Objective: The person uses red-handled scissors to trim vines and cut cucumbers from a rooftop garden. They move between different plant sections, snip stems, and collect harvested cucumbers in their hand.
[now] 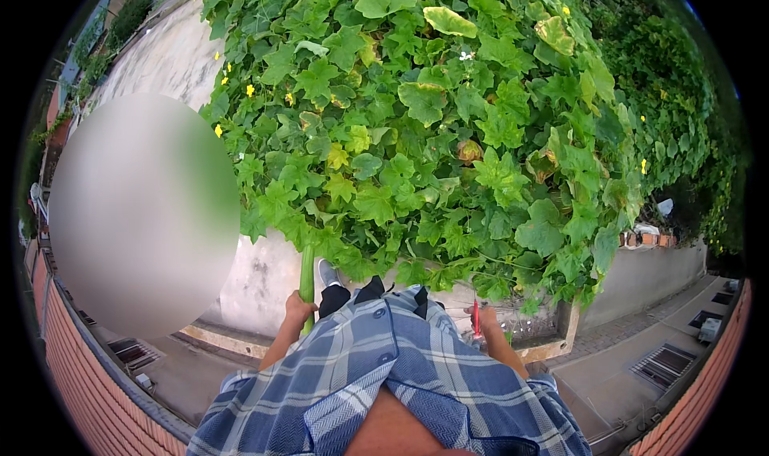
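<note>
My left hand (298,307) is wrapped round a long, slim green luffa gourd (308,271), which stands nearly upright with its upper end against the leaves. On the other side of my body, my right hand (486,320) is closed on a slim red tool (476,317); its exact kind is too small to make out. In front of both hands spreads a dense mass of climbing vine (384,167), with broad lobed leaves, some yellowed or browned. Small yellow flowers (250,90) dot its left side.
A pale, stained concrete surface (260,284) lies under the vine's near edge, with my grey shoe (328,272) on it. A raised concrete edge (228,340) runs beside me. Beyond it, lower down, are walls with barred windows (665,366). A blurred oval covers part of the left.
</note>
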Demonstrator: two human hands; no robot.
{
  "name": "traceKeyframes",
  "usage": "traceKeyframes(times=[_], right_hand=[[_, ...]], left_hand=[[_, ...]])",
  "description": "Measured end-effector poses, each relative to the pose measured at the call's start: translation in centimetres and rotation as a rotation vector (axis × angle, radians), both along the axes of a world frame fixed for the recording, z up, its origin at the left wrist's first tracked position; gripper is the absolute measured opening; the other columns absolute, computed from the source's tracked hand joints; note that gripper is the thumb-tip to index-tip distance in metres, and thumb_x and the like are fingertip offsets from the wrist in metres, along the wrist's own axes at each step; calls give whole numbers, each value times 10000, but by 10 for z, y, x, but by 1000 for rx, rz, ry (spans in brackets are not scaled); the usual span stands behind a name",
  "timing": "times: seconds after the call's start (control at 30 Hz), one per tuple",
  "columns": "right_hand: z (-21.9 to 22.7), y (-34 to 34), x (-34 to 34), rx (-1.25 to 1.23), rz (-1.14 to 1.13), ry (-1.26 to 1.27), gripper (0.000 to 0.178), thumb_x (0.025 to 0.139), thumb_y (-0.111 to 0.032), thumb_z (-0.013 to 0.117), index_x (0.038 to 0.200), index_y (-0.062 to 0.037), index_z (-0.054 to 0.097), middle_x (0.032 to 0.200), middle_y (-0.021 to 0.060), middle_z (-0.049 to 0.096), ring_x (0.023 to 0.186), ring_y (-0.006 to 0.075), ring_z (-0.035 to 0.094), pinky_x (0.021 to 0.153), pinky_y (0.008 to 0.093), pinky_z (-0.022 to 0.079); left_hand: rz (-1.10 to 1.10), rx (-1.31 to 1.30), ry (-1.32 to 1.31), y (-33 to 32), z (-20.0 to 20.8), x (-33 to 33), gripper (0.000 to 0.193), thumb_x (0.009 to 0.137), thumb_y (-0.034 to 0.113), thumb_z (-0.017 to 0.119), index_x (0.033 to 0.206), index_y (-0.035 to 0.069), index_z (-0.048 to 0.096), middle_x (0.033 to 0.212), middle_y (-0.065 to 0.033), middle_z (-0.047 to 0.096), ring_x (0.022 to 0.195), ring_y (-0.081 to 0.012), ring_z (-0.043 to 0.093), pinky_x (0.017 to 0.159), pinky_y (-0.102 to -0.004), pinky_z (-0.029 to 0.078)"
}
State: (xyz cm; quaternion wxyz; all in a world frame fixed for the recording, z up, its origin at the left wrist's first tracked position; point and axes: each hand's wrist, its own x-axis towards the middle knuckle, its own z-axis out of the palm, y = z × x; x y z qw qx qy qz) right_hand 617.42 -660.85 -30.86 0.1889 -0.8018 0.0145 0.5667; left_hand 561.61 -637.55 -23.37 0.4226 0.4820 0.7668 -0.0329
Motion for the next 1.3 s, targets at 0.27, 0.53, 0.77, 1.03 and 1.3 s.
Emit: traceKeyframes(times=[0.27, 0.53, 0.77, 1.03, 1.3], right_hand=[[42, 104, -156, 83, -198, -51, 314, 772, -208, 842, 651, -62, 591, 551, 34, 525, 392, 169, 475, 368, 344, 383], [89, 151, -308, 53, -52, -14, 318, 795, -212, 830, 644, -53, 599, 555, 23, 521, 437, 156, 503, 410, 331, 396], [60, 173, -347, -7, 203, -7, 398, 751, -299, 865, 615, -39, 597, 558, 46, 560, 456, 156, 534, 445, 328, 431], [31, 220, -356, 32, 189, 55, 314, 747, -240, 864, 650, -62, 624, 566, 40, 546, 437, 149, 475, 428, 325, 372], [-7, 207, -337, -91, 198, 30, 371, 740, -234, 874, 619, -12, 603, 592, 84, 586, 434, 206, 544, 433, 369, 476]], left_hand=[[-10, -156, 63, 36, -30, -189, 526, 556, 162, 897, 990, -32, 673, 957, -231, 725, 911, -374, 723, 805, -450, 576], [69, -106, 124, 91, -50, -354, 502, 567, 142, 885, 974, -33, 651, 948, -241, 717, 914, -390, 713, 820, -449, 567], [287, -20, -27, 128, -41, -379, 472, 586, 69, 856, 996, -23, 642, 933, -189, 707, 875, -332, 705, 780, -439, 566], [408, 9, -45, 101, -21, -350, 507, 596, 61, 853, 1049, -14, 640, 937, -161, 704, 863, -308, 701, 774, -423, 572], [423, -10, 60, 53, -7, -386, 495, 585, 69, 853, 1027, -11, 644, 926, -177, 704, 862, -320, 708, 768, -434, 569]])
